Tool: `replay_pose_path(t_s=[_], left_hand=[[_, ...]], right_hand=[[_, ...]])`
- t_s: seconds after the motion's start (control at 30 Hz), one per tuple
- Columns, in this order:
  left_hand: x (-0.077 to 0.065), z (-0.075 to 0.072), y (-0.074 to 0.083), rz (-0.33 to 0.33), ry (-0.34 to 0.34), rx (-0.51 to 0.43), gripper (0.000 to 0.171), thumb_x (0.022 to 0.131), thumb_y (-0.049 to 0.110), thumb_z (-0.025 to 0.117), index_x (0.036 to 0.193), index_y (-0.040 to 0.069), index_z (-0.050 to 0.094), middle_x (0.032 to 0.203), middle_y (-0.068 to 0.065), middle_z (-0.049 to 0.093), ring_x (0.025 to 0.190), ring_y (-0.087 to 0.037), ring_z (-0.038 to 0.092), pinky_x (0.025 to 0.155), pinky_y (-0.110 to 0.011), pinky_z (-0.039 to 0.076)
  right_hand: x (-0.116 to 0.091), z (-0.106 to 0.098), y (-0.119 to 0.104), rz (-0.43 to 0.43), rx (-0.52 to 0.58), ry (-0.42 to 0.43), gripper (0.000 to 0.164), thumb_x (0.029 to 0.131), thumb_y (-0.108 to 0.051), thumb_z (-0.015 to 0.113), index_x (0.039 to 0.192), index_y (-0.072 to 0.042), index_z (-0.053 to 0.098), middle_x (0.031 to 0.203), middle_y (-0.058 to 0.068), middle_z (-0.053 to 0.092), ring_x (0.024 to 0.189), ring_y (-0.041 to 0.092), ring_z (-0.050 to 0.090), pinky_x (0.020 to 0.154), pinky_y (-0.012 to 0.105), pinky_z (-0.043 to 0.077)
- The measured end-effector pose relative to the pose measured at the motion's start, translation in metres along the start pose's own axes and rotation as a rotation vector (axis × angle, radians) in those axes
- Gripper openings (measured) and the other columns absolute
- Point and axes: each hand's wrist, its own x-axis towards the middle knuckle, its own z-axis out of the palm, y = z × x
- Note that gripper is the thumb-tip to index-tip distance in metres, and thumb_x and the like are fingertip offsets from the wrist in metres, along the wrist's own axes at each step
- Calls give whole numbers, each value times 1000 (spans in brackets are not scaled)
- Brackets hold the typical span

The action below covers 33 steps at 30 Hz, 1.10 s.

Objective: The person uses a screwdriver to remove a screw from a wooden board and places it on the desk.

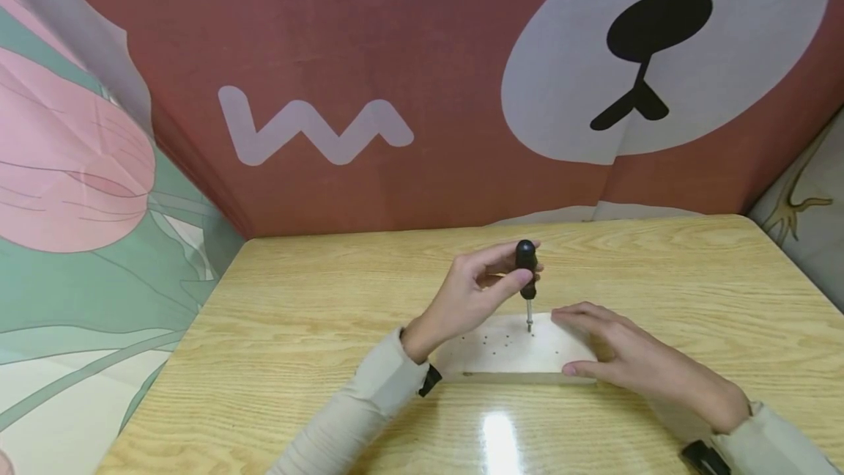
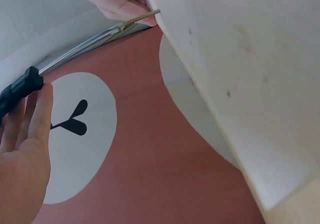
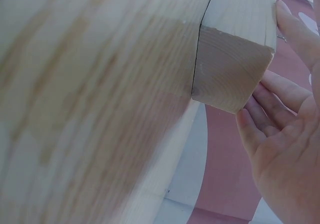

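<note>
My left hand [image 1: 461, 299] holds a screwdriver [image 1: 526, 262] by its black handle, thumb on the near side. The screwdriver stands nearly upright, shaft down, over a pale wooden block [image 1: 527, 359]. At the shaft's end is a screw [image 2: 140, 19], its point touching the block's top face in the left wrist view. Several small dark holes dot that face. My right hand [image 1: 633, 350] grips the block's right end, thumb at the near edge and fingers at the far edge. In the right wrist view, the square end grain of the block [image 3: 232, 69] shows between thumb and fingers.
The block lies on a wood-grain table [image 1: 316, 328] with a bright glare patch in front of it. Behind the table's far edge hangs a red printed cloth [image 1: 369, 189]. Another patterned cloth [image 1: 72, 284] hangs at the left.
</note>
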Motion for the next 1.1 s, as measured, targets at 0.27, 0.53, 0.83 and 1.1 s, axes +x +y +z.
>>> replay_pose_path(t_s=[0.27, 0.53, 0.83, 1.1], left_hand=[[1, -7, 4, 23, -102, 24, 41, 100, 2, 55, 141, -4, 50, 122, -23, 68, 109, -24, 71, 91, -27, 59], [1, -4, 6, -21, -20, 46, 38, 91, 2, 70, 128, -1, 61, 112, -20, 71, 97, -13, 71, 84, -27, 61], [1, -3, 7, -28, -18, 52, 35, 96, 4, 64, 130, -1, 60, 117, -21, 70, 102, -15, 72, 82, -27, 62], [2, -6, 8, -6, -38, 75, 38, 93, 0, 66, 130, -1, 58, 115, -20, 70, 100, -16, 71, 85, -26, 60]], right_hand=[[0, -1, -1, 7, 6, -12, 68, 85, -45, 75, 136, -5, 58, 132, 9, 61, 119, 31, 60, 95, 53, 53], [0, -2, -2, 36, 33, -23, 67, 84, -46, 75, 136, -6, 59, 131, 8, 61, 120, 33, 60, 95, 55, 52], [-1, -1, -1, 16, 12, -5, 67, 84, -45, 76, 135, -6, 59, 130, 8, 62, 119, 32, 60, 95, 55, 52], [0, -1, 0, 9, -3, -21, 67, 85, -46, 74, 136, -6, 59, 130, 6, 62, 118, 29, 60, 94, 51, 54]])
